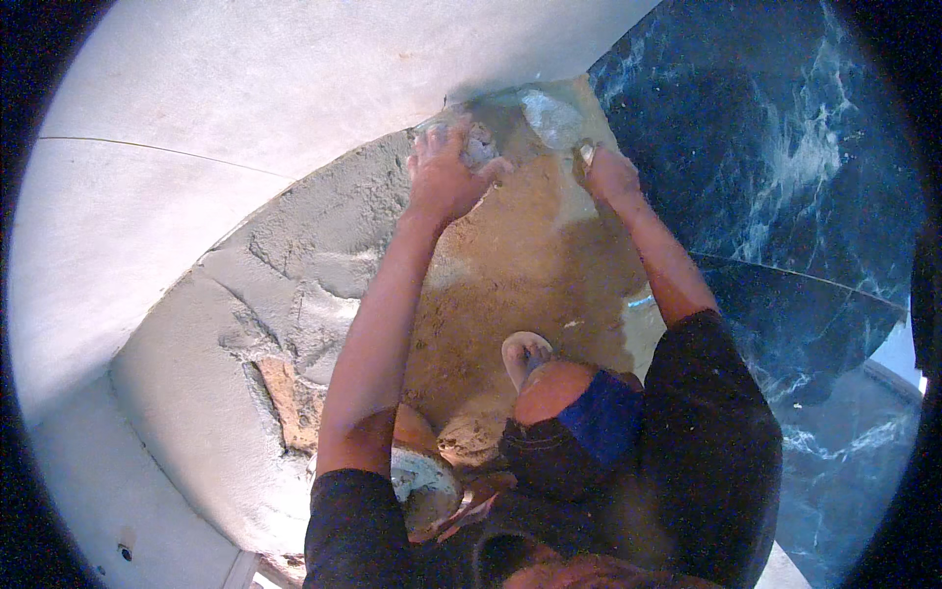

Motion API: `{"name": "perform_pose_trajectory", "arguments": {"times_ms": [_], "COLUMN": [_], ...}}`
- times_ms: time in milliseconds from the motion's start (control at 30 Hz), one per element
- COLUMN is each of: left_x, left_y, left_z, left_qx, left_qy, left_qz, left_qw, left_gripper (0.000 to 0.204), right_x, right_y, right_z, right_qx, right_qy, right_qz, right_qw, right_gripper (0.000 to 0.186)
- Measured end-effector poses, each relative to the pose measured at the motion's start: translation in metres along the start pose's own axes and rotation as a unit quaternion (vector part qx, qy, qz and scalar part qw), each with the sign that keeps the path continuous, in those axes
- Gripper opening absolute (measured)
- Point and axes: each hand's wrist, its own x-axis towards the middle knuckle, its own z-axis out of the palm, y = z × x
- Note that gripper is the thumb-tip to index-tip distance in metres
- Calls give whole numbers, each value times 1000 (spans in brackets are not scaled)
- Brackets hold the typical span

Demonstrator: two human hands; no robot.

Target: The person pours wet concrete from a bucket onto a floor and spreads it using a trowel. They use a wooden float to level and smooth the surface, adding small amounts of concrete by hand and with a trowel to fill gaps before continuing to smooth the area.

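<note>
My left hand [446,179] reaches to the far end of the floor strip, with its fingers spread over the wet grey mortar beside the white wall. A greyish lump [479,145] lies against its fingers; whether it is loose mortar I cannot tell. To its right, my right hand [610,177] is closed round the pale handle of what looks like a trowel [551,118]. The shiny, pale blade seems to lie on the floor just beyond the fist, near the corner. Most of the handle is hidden in the fist.
Rough mortar [319,260] covers the left side, next to bare brown floor [505,280]. A white wall [245,79] bounds it; dark blue marbled tiles [746,147] stand at right. Below are my foot [527,355] and a mortar-smeared round container [424,481].
</note>
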Motion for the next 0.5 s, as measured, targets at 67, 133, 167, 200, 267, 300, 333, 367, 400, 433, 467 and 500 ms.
{"name": "perform_pose_trajectory", "arguments": {"times_ms": [67,133,167,200,267,300,333,367,400,433,467,500], "left_x": [-12,-26,-34,-43,-69,-81,-92,-102,-112,-123,-131,-139], "left_y": [-10,-18,-23,-27,-38,-43,-47,-52,-57,-63,-69,-75], "left_z": [-10,-24,-33,-41,-63,-74,-81,-89,-97,-104,-108,-114], "left_qx": [-20,-45,-59,-73,-54,-46,-54,-60,-67,-70,-76,-81], "left_qy": [30,42,38,34,45,50,47,45,42,45,45,48], "left_qz": [-3,-3,-3,-3,-16,-22,-43,-66,-88,-94,-97,-101], "left_qw": [999,998,998,997,997,997,997,995,993,992,991,990], "left_gripper": [75,67,62,58,51,48,47,46,45,44,43,42], "right_x": [3,9,13,16,13,11,11,14,16,18,21,24], "right_y": [2,10,19,30,28,26,27,27,27,31,40,44], "right_z": [-4,-2,6,13,8,6,5,7,10,22,40,50], "right_qx": [4,2,-2,-6,-2,-1,41,83,125,182,238,293], "right_qy": [-23,-34,-34,-34,-33,-32,-70,-110,-149,-140,-130,-118], "right_qz": [15,43,63,83,49,33,50,66,81,88,98,107], "right_qw": [1000,998,997,996,998,999,995,988,978,969,958,943], "right_gripper": [38,39,40,41,46,49,47,45,43,39,35,31]}}
